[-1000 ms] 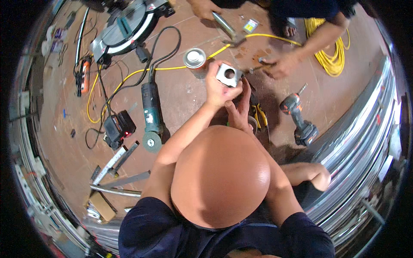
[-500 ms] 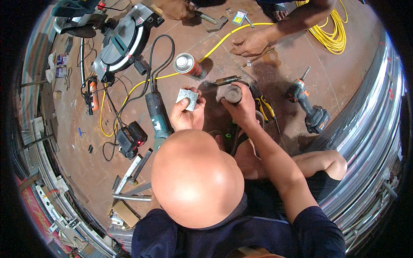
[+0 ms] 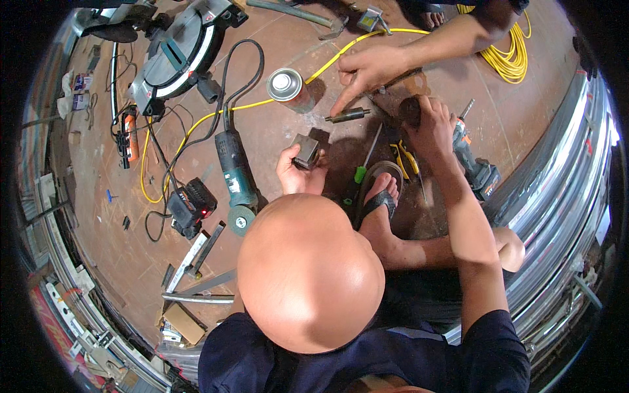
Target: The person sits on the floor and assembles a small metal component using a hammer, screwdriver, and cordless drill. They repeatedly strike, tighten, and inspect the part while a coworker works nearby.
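My left hand (image 3: 301, 171) is closed around a small dark square metal block (image 3: 306, 150). Out to the right, my right hand (image 3: 430, 126) grips a dark, round metal piece (image 3: 410, 112), its far side hidden by shadow and fingers. Between my hands and a little farther off, a dark cylindrical metal part (image 3: 350, 115) lies on the floor. Another person's hand (image 3: 370, 69) reaches in from the far right, its forefinger at that part's left end. Below it lie a green-handled screwdriver (image 3: 360, 173) and yellow-handled pliers (image 3: 409, 160), near my foot.
A spray can (image 3: 286, 86) stands beyond my left hand, with an angle grinder (image 3: 237, 177) to its left. A mitre saw (image 3: 177, 62) occupies the far left. Right of my right hand lies a cordless drill (image 3: 473, 157), beside wrapped metal profiles (image 3: 557, 170). A yellow hose (image 3: 213, 118) crosses the floor.
My right hand has moved right with the round piece. The block in my left hand now shows a darker side. The other person's hand has come to the cylinder; another hand has left the hammer.
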`<state>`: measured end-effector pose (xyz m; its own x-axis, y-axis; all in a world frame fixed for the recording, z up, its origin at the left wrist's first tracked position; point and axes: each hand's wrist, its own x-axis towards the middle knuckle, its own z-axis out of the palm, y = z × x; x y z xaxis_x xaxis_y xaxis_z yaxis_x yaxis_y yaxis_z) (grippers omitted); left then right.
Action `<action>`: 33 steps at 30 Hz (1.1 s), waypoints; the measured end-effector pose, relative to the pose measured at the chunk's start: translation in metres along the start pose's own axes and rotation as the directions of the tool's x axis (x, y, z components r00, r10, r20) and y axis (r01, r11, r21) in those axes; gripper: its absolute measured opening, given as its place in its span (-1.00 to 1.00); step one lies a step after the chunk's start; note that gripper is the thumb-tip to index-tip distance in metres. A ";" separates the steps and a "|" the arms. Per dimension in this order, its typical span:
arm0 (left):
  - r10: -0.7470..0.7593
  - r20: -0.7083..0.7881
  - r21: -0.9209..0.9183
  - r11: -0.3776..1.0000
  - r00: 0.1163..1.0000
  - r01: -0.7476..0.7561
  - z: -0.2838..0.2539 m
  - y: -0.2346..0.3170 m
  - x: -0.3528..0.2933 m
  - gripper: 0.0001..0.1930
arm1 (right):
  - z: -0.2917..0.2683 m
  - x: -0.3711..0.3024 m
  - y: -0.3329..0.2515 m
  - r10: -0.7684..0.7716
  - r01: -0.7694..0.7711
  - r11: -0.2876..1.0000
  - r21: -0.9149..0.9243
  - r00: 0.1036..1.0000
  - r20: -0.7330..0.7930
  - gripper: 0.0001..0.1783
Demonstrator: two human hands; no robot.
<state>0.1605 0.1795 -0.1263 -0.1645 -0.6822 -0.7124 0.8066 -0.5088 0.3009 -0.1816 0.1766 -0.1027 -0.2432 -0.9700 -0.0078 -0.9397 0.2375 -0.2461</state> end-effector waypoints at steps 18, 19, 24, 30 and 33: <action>-0.260 0.910 0.278 0.961 0.324 -0.007 0.195 0.050 -0.072 -0.09 | -0.129 -0.116 -0.008 -0.093 0.104 0.804 0.586 0.994 -0.049 -0.29; -0.326 0.902 0.349 0.936 0.282 -0.036 0.207 0.051 -0.077 -0.07 | -0.135 -0.117 -0.007 -0.120 0.149 0.740 0.656 0.989 -0.090 -0.30; -0.541 0.739 0.670 0.646 0.401 -0.364 0.288 0.067 -0.129 -0.13 | -0.152 -0.114 -0.008 -0.181 0.167 0.433 0.886 0.979 -0.096 -0.39; -0.375 0.703 0.436 -0.443 0.604 -0.783 0.326 0.030 -0.208 -0.43 | -0.170 -0.130 -0.022 -0.396 -0.126 -0.188 0.974 0.917 0.042 -0.25; -0.449 0.743 0.194 -0.566 0.497 -0.802 0.322 0.002 -0.229 -0.39 | -0.177 -0.141 -0.029 -0.423 -0.157 -0.488 0.859 0.903 -0.075 -0.23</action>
<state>0.0168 0.1659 0.2413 -0.8658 -0.5001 -0.0182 -0.4343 0.7329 0.5237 -0.1629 0.3162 0.0774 0.1601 -0.9724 0.1700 0.7031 -0.0086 -0.7111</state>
